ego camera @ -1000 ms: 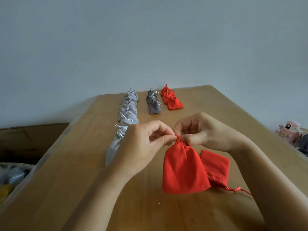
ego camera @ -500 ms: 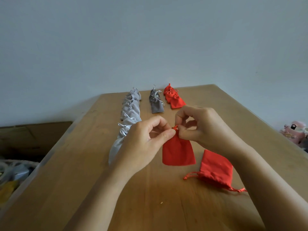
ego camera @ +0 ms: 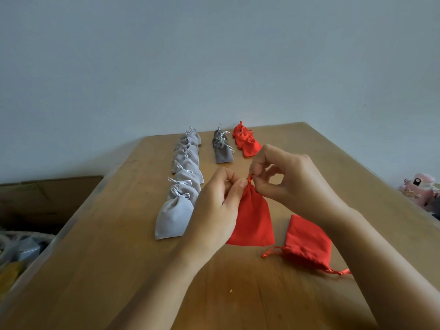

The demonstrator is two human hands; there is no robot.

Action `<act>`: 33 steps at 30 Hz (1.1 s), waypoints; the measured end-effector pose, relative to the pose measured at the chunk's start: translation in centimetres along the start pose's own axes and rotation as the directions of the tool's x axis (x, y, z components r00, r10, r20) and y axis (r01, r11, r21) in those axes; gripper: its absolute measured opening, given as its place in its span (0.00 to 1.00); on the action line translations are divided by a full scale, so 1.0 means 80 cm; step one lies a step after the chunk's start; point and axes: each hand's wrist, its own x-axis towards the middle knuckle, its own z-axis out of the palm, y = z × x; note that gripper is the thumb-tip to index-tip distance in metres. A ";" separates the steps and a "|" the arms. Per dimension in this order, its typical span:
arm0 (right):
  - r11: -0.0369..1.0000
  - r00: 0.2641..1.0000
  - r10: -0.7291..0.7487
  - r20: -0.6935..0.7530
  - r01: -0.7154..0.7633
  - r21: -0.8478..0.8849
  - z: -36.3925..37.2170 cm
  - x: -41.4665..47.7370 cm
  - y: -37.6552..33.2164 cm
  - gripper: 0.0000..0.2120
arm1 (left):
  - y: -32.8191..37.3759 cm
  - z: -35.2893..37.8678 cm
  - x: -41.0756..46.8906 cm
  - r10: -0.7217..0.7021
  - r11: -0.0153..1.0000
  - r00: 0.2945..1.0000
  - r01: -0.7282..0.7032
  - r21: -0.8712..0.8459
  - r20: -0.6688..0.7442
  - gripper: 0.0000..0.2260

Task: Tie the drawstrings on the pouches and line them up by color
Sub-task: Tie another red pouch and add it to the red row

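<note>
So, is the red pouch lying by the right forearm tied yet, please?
Untied: the red pouch has a gathered mouth, but its drawstrings trail loose to either side.

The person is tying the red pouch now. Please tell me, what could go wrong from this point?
1. The right hand pinches only the short drawstring while the left hand pinches the neck of the held red pouch; the cord may slip and leave the knot loose.
2. The right forearm passes close to the lying red pouch and could drag it away.
3. The left hand is near the nearest light grey pouch and might nudge it out of its row.
</note>
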 end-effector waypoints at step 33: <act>0.892 0.519 0.453 0.725 -0.264 -0.368 -0.038 -0.018 0.084 0.05 | -0.075 0.000 0.025 -0.326 0.939 0.944 0.316 -0.138 -0.056 0.07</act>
